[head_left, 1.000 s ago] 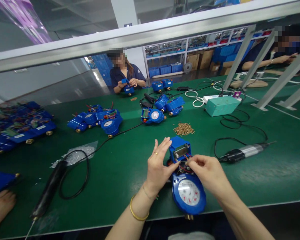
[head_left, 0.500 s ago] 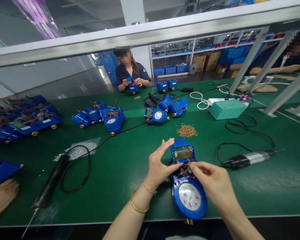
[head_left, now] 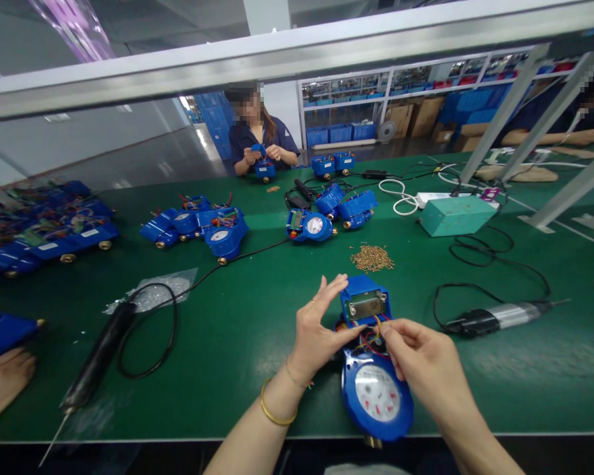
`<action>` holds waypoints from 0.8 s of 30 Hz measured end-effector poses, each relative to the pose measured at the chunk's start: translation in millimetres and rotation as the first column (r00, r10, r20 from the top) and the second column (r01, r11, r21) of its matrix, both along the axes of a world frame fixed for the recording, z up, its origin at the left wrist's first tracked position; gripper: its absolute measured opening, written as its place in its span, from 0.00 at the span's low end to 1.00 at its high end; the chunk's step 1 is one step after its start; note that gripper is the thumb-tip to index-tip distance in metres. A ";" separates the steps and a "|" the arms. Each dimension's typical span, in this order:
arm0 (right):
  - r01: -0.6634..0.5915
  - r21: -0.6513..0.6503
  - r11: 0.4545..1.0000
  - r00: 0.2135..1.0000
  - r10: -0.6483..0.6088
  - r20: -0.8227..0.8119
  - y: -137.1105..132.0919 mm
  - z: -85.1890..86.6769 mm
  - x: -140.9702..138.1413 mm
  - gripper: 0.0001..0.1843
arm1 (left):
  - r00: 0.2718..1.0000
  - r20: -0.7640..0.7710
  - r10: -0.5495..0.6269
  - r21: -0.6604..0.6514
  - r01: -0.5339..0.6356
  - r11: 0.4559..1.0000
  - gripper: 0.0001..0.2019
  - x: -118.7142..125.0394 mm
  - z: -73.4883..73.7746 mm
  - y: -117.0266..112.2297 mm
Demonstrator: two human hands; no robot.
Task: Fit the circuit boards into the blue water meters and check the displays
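Close to the near edge of the green tabletop (head_left: 237, 369) lies the blue meter with a round white dial (head_left: 377, 394); its glossy shell looks stiff, probably weighty and slightly slick, so grip the rounded sides. Your right hand (head_left: 423, 353) pinches narrowly on thin, coloured wires (head_left: 369, 339), likely soft and easily torn. Your left hand (head_left: 317, 333) spreads wide, thumb by the wires, fingers beside the blue display box (head_left: 362, 285), its grey screen (head_left: 367, 306) probably fragile

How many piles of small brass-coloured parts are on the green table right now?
2: a large pile just beyond the nearest blue meter, and a small pile before the co-worker across the table. More may be hidden.
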State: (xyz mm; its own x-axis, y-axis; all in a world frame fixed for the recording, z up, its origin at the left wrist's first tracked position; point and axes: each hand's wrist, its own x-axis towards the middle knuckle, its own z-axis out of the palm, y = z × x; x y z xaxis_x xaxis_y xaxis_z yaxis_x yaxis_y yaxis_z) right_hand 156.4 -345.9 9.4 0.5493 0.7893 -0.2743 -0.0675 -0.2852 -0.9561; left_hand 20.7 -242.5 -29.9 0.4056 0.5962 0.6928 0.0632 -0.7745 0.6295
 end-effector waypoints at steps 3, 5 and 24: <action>-0.013 0.011 1.000 0.994 0.012 0.109 -2.0 -2.3 0.6 0.25 | 1.000 0.001 0.002 -0.007 -0.002 1.000 0.35 0.2 -0.2 0.2; -0.025 0.008 1.000 0.991 0.023 0.133 -3.0 -3.7 0.9 0.24 | 1.000 0.005 0.005 -0.010 -0.005 1.000 0.34 0.3 -0.6 0.1; -0.099 -0.014 0.995 0.990 0.097 -0.102 -7.9 -19.7 6.4 0.31 | 0.999 0.039 0.007 -0.063 -0.004 0.998 0.34 3.2 -2.2 -3.6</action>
